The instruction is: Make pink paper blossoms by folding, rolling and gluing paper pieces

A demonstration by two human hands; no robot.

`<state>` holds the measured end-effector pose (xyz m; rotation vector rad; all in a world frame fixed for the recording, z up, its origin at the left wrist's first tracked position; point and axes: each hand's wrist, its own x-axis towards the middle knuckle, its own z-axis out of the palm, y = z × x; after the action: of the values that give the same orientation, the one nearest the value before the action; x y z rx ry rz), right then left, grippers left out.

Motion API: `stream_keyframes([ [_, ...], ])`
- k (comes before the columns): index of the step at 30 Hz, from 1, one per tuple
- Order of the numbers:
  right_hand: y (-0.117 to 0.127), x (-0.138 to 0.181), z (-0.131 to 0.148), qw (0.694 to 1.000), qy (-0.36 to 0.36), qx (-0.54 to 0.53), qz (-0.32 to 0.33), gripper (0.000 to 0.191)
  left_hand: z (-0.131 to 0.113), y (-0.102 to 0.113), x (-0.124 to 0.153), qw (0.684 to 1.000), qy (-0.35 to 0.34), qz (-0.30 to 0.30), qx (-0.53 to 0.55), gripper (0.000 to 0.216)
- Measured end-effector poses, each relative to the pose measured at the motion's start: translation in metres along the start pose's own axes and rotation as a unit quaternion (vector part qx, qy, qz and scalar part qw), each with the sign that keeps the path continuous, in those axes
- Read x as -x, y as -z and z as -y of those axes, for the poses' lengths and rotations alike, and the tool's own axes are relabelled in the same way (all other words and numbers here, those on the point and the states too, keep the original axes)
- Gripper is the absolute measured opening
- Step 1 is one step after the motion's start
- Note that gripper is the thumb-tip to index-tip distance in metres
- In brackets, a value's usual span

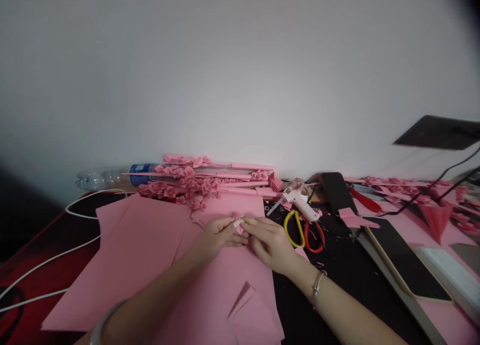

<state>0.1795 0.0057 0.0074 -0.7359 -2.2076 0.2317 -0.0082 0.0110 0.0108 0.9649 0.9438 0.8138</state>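
A small folded piece of pink paper (pixel 239 227) is pinched between the fingertips of both hands, the fingers nearly closed on it, over the large pink sheets (pixel 210 285). By the left hand (pixel 217 233), it is gripped with the thumb on top and the other fingers curled below; by the right hand (pixel 273 242), it is met from the opposite side with the fingers extended across. The exact contact is partly hidden. Both forearms are angled inward from the near corners, and a silver bracelet (pixel 317 287) is worn on the right wrist. The sheets' right edge is bordered by a strip of black mat (pixel 296 297), crossed by the right forearm. Scissors (pixel 294 230) are placed just beyond the right hand, near a glue gun (pixel 302 203). Farther back, the space is bounded by paper flowers (pixel 202 186) laid along the wall (pixel 240 75).
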Motion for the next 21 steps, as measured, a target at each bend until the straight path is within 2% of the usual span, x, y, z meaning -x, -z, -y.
stream_keyframes([
  [5,-0.0009,0.0011,-0.0001,1.0,-0.012,-0.016,-0.012,0.047,-0.0006,0.0009,0.0022,0.999,-0.011,0.031,-0.006,0.044],
  [17,0.002,-0.0022,0.0001,0.999,-0.007,-0.048,-0.017,0.049,0.0076,0.0072,-0.0032,0.995,-0.064,0.053,-0.05,0.03],
  [21,0.0007,0.0001,0.0015,0.995,-0.043,-0.084,-0.026,0.046,0.0063,0.0081,-0.0024,0.992,-0.079,0.049,-0.081,0.027],
])
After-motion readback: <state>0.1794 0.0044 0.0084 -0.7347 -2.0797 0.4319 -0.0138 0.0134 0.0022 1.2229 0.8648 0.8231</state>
